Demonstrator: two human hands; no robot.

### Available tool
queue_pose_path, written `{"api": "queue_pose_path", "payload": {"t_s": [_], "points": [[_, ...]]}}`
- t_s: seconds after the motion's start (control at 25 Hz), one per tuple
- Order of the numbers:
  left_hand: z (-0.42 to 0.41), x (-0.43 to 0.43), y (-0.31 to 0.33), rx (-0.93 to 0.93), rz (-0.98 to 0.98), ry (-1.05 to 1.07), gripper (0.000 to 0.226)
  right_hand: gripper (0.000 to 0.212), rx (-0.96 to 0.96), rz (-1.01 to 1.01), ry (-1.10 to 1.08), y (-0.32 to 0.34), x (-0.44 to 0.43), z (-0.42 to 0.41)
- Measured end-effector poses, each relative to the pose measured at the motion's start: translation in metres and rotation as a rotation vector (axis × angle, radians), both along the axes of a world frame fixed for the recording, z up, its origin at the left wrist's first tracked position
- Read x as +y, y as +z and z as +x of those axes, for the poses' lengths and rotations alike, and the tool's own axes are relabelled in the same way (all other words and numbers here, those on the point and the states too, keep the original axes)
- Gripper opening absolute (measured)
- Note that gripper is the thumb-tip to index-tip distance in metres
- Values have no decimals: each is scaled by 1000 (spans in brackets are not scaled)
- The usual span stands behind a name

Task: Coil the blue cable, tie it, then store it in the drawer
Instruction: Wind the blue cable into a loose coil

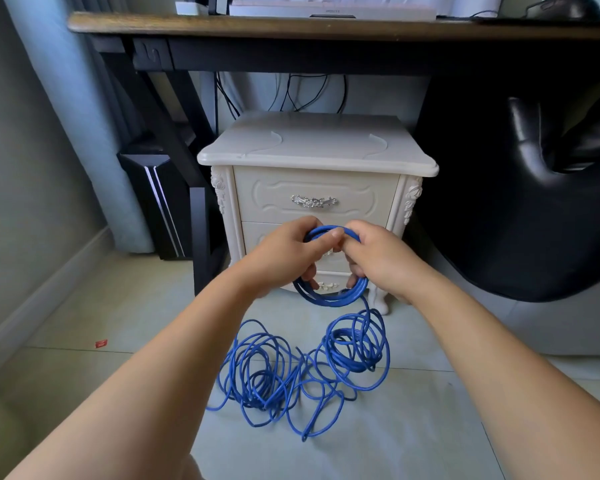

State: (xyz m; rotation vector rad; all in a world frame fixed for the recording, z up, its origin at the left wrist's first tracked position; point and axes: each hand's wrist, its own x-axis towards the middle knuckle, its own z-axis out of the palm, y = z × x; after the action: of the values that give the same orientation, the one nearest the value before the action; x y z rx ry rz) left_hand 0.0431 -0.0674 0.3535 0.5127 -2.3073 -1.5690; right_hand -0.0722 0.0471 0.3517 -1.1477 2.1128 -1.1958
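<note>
Fingers [310, 271] of the left hand [284, 254] curled round a small coil of the blue cable [331, 300], thumb pressed on top of the loops. Fingers of the right hand [378, 258] curled round the same coil from the other side, thumbs of both hands nearly touching. Hanging just below the fingers, only a few finished loops. Dropping from under the right fingers, one strand down to a loose heap [274, 372] on the floor tiles [118, 306], well below the fingers and tangled in two rough bundles. Judged as early in the coiling step: far more cable on the floor than in the grip. Not tied yet, and no tie visible anywhere. Straight beyond the fingers, a white nightstand [312, 147], with the upper drawer [316, 188] closed above the knuckles and a lower one partly hidden behind the hands, seemingly closed too. For the next move, probably needed: hold the coil firm with the left hand, slide the right hand down the free strand, pull up a new length and lay it as one more loop of the same size. Worth watching for knots in the heap, likely to catch when lifted.
</note>
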Motion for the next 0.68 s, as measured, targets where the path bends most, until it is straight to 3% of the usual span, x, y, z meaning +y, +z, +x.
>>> {"api": "queue_pose_path", "payload": {"t_s": [0.08, 0.16, 0.36, 0.44, 0.52, 0.6, 0.68], "points": [[-5, 0, -3, 18, 45, 27, 28, 14, -161, -81, -25, 0, -1, 1], [-6, 1, -5, 15, 70, 77, 33, 38, -397, -163, -25, 2, -1, 2], [-2, 1, -10, 56, -29, 126, 22, 69, -396, -151, 35, 2, -3, 2], [-3, 0, -10, 117, 54, 158, 19, 64, -524, -236, 31, 5, -3, 3], [-4, -3, -9, 181, 189, 206, 16, 46, -653, -331, 48, 9, 0, 2], [-4, -7, -7, 245, 320, 260, 18, 27, -645, -266, 85, 7, 5, 0], [-3, -9, -7, 293, 410, 293, 21, 31, -616, -151, 150, 2, 11, 0]]}}
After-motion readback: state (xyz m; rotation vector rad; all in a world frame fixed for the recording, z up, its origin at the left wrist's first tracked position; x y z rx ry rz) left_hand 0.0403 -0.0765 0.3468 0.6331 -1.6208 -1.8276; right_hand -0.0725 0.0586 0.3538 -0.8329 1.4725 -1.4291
